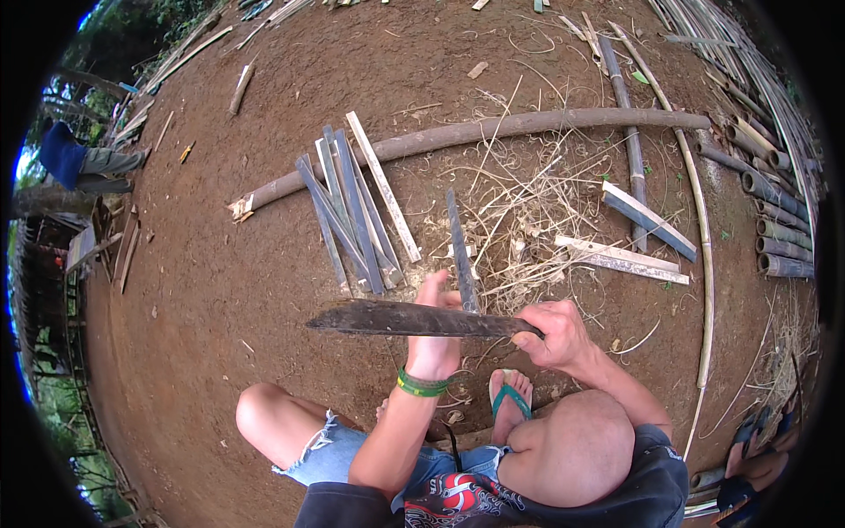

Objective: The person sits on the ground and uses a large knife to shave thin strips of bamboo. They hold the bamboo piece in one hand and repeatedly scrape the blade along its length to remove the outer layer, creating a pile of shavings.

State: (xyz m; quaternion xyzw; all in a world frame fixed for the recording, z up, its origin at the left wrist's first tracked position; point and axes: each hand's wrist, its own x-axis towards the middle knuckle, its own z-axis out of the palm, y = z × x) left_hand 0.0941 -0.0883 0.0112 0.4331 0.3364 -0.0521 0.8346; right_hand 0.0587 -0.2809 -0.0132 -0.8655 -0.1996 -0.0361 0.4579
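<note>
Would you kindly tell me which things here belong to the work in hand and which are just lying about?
In hand:
- bamboo strip, held upright by the left hand
- long dark blade, held by the right hand

Lying about:
- pile of split strips
- long pole
- stacked bamboo tubes
- shavings

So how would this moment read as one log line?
right hand: grips long dark machete | left hand: holds upright grey bamboo strip | blade across strip | split bamboo slats on dirt
</note>
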